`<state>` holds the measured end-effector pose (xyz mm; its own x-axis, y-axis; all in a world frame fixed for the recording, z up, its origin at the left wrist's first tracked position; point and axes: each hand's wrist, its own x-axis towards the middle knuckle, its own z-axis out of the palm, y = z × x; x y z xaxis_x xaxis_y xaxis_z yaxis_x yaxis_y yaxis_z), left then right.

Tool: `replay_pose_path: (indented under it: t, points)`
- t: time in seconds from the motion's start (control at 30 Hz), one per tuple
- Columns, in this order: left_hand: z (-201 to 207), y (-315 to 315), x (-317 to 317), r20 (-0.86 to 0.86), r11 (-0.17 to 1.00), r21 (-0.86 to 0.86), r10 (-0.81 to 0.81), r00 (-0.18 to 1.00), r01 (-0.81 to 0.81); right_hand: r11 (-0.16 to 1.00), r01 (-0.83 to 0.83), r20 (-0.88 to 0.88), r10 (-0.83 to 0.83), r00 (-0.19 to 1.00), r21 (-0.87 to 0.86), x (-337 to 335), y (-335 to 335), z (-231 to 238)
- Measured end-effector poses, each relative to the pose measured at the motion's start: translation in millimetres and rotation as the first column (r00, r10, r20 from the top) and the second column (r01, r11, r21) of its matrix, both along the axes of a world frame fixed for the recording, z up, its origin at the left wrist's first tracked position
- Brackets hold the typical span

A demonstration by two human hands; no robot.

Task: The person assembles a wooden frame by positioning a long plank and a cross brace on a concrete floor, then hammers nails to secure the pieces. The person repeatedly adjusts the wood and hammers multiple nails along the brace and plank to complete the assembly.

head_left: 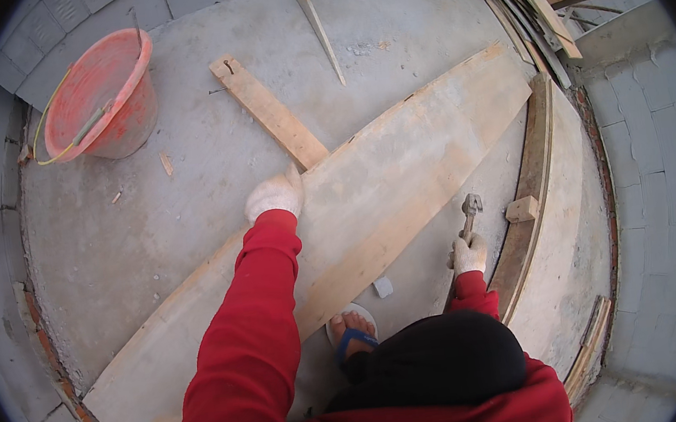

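My left hand (275, 197), in a white work glove, is closed at the far edge of a long wooden board (399, 163) that runs diagonally across the floor. Its hidden fingers leave the exact grip unclear. Just beyond it, a short wooden batten (270, 111) meets that edge and points away to the far left. Two bent nails stick out near the batten's far end. On the right, my gloved right hand (468, 253) is wrapped round the handle of a hammer (472, 204), its metal head upward, between the board and a curved timber form.
A red bucket (134, 109) with a tool in it stands far left. A pointed wood strip (321, 35) lies at the back. The curved timber form (535, 165) with a small block (522, 210) runs along the right. Stacked planks (526, 6) lie far right; block walls surround the floor.
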<state>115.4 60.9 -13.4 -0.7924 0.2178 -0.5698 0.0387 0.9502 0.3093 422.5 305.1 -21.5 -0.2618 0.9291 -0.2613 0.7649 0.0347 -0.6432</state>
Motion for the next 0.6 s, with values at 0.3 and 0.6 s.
replay_pose_path:
  t: [0.3, 0.6]
  points:
    - [11.1, 1.1, 1.4, 0.080, 1.000, -0.031, -0.004, 0.997, 0.007, 0.815, -0.577, -0.106, 0.570, 0.814, -0.051, -139.7, -66.9, 124.3]
    - [12.0, 1.5, -2.6, 0.124, 0.997, -0.080, 0.016, 0.992, -0.006, 0.641, -0.662, 0.160, 0.661, 0.733, 0.388, -168.9, -66.2, 63.9]
